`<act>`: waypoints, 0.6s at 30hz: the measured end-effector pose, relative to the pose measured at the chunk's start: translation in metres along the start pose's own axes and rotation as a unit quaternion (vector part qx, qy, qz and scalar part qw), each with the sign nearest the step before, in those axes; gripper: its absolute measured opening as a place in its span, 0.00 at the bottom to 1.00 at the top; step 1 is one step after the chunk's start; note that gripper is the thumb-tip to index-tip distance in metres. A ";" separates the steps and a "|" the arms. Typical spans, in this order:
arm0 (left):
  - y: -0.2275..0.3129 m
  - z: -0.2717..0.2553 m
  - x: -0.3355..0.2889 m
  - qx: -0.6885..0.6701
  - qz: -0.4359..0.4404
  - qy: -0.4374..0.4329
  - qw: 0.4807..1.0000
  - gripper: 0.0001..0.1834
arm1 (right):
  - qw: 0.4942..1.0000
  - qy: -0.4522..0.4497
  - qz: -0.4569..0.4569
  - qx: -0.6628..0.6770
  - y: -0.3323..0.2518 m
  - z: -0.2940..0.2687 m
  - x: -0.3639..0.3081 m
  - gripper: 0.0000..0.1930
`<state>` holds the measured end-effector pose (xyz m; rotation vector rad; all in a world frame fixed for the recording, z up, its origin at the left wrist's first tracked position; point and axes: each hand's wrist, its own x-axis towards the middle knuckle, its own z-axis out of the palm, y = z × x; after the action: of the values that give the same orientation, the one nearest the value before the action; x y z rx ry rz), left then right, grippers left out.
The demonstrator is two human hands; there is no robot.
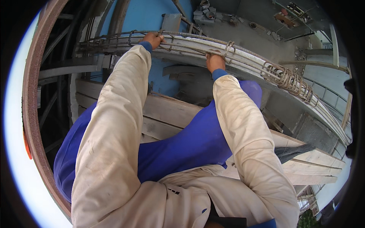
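Observation:
Long steel reinforcing bars (190, 45) run across the upper view, lying along a narrow pale beam (249, 59). My left hand (153, 40) is closed round the bars at the far left of centre, beside a wire stirrup. My right hand (215, 62) is closed over the near bar, right of centre, its fingertips partly hidden behind the bar. Just right of it a couple of stirrups (229, 51) loop round the bars. Farther right a thick cluster of stirrups (294, 83) is bunched together on them.
Wooden planks (171, 110) lie beneath my blue-trousered legs. On the right-hand planks rests a bundle of dark thin wire (294, 152). Far below is a grey floor (243, 36) with rubble and buckets. A brown metal edge (32, 95) curves along the left.

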<state>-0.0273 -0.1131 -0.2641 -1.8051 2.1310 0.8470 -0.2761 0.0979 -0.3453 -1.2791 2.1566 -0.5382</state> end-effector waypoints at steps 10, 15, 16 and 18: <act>0.023 0.021 -0.017 -0.059 -0.031 0.052 0.996 0.24 | 0.994 0.009 -0.075 -0.074 0.010 0.008 0.016 0.14; 0.019 0.013 -0.008 -0.031 -0.065 0.038 0.997 0.24 | 0.997 -0.026 -0.056 -0.048 0.011 0.003 0.006 0.17; 0.015 0.010 -0.005 -0.031 -0.062 0.009 0.998 0.25 | 0.997 -0.037 -0.047 -0.040 0.011 0.001 0.005 0.17; 0.008 0.003 0.002 -0.026 -0.063 -0.007 0.998 0.26 | 0.998 -0.028 -0.053 -0.028 0.011 0.000 0.003 0.17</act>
<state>-0.0364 -0.1125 -0.2657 -1.9307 1.9802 0.8887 -0.2846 0.1001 -0.3523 -1.4283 2.0804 -0.4801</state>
